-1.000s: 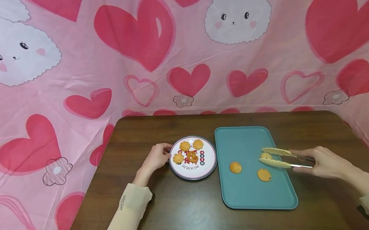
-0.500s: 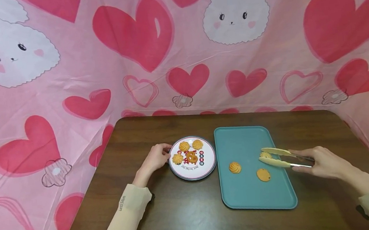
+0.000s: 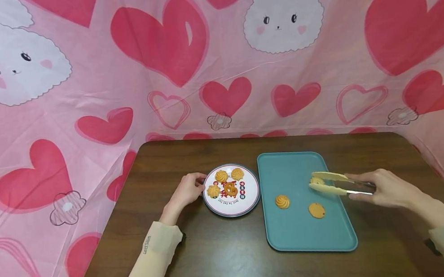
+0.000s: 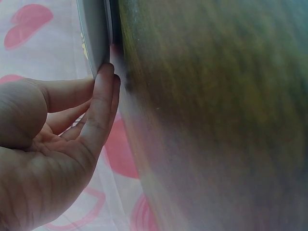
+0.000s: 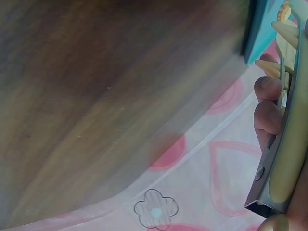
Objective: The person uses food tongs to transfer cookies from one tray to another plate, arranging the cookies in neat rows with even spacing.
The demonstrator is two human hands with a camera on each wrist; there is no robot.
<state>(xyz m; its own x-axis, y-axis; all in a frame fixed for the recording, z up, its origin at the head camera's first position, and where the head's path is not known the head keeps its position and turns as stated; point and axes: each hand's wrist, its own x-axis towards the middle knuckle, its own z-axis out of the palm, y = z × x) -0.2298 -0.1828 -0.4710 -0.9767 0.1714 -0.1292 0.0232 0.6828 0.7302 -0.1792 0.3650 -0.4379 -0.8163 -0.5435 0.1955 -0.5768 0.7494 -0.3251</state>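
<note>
My left hand [image 3: 187, 188] pinches the left rim of a round white plate [image 3: 235, 207] with red and black print. In the left wrist view, the thumb lies on the plate's upper side and the fingers [image 4: 100, 94] beneath it. Several cookies are on the plate: swirled ones [image 3: 237, 174] and a pretzel-shaped one [image 3: 230, 189]. My right hand [image 3: 387, 189] grips metal tongs with cream-coloured tips [image 3: 329, 188]. Between those tips is a swirled cookie [image 3: 316, 181], partly hidden, over the right side of a teal tray [image 3: 297, 234].
Also on the tray lie a swirled cookie [image 3: 282, 201] and a flat round cookie [image 3: 316, 210] with small holes. Plate and tray stand close side by side on a dark wooden table [image 3: 217, 252]. Pink heart-print cloth [image 3: 186, 110] hangs behind and beside the table.
My right hand has shifted the tongs slightly up and to the left, and the cookie between the tips has moved with them. My left hand and the plate stay put.
</note>
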